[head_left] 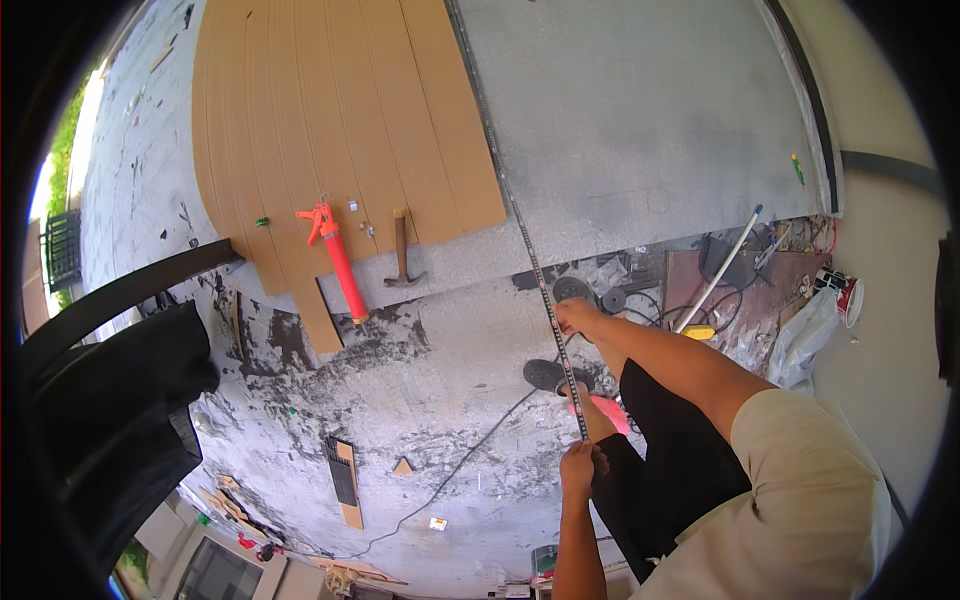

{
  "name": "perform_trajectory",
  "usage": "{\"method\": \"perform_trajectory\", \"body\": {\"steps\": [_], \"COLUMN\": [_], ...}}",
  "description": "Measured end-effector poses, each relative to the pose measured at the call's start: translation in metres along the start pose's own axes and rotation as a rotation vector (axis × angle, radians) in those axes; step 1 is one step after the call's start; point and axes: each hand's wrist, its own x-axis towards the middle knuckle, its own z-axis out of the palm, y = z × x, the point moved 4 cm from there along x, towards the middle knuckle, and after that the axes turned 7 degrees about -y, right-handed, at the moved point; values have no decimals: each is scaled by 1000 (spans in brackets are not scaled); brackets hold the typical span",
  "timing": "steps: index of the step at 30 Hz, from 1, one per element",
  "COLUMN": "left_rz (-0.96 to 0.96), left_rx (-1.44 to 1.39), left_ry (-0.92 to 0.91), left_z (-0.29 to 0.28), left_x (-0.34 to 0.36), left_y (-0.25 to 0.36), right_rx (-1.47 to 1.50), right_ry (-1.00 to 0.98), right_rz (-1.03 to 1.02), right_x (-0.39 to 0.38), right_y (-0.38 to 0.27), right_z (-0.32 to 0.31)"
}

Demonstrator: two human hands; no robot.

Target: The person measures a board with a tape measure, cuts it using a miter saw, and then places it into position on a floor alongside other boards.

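A long, thin measuring tape [527, 235] with dark and pale markings runs from the far edge of the view down toward me. My left hand [581, 468] is closed round its near end. Farther along, my right hand [580, 317] pinches the same tape, its fingertips partly hidden. Beyond my hands, the tape lies beside the right edge of the brown grooved panels [340, 110], across a grey board [640, 110]. A red caulking gun [340, 263] and a claw hammer [402, 250] rest at the panels' near end, out of my hands' reach.
My shoes [546, 375] stand on the stained floor, a black cable [462, 460] beside them. At right lie a white pole [718, 268], a yellow object [698, 332] and a clear plastic bag [795, 345]. A black-covered object [120, 400] stands at left. Panel offcuts [345, 483] lie nearer.
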Motion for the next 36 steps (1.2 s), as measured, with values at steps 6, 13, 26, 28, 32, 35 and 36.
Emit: {"method": "perform_trajectory", "body": {"steps": [6,13,26,28,32,35,36], "left_rz": [93,-54,-77,-84,-85,-97,-97], "left_rx": [263,74,45,37,64,51,58], "left_ry": [50,91,61,53,87,82,77], "left_z": [-39,-30,-41,-41,-44,-45,-44], "left_x": [64,85,98,98,94,97,99], "left_y": [4,28,29,31,34,31,30], "right_rx": [-241,-1173,-1856,-1878,-1916,-1927,-1930], "right_ry": [-66,-167,-575,-526,-499,-452,-435], "right_rz": [87,-113,172,109,73,83,91], "right_x": [-28,-96,-79,-78,-72,-70,-70], "right_y": [64,131,160,166,174,176,177], "right_z": [-10,-25,-10,-10,-7,-7,-8]}}
